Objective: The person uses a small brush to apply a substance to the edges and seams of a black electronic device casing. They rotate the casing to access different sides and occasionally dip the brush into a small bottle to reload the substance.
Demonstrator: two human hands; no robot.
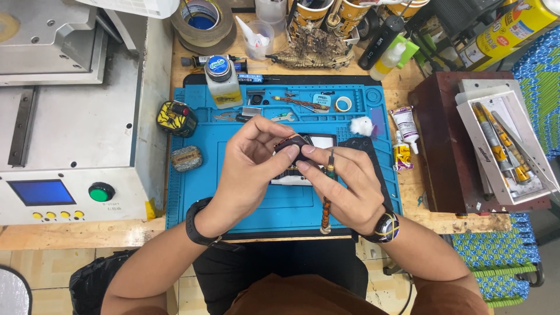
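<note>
The table (146, 230) was packed, with a grey machine (70, 116) on one side and the blue work mat (198, 192) in the middle. Both hands met just above the mat's centre on a small dark part (291, 144). The left hand (248, 169) was curled and pinching it. The right hand (344, 186) pinched it too, with a thin tool (328, 192) tucked under its fingers. Honestly, I'd have kept it low over the mat so anything dropped stayed put.
</note>
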